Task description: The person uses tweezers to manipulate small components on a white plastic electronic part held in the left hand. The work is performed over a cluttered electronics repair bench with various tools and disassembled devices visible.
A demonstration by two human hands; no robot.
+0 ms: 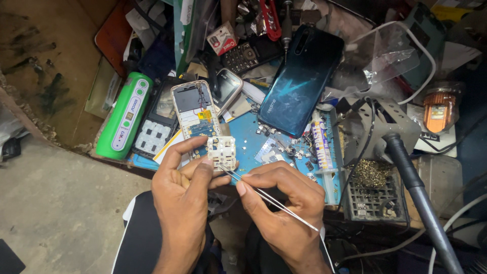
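Note:
My left hand [183, 193] holds a stripped keypad phone [199, 119] with its circuit board bare and a white keypad piece [222, 151] at its lower end. My right hand [284, 205] pinches thin metal tweezers [269, 197]. Their tips reach the bottom edge of the white keypad piece, just beside my left thumb. Both hands hover at the near edge of a blue work mat [248, 139].
A dark blue smartphone back [302, 81] lies on the mat, a green power bank [124, 116] and a black keypad frame [154, 127] to the left. A soldering-iron stand with brass wool [373, 172], syringe [324, 152], loose small parts and cables crowd the right. Bare floor lies lower left.

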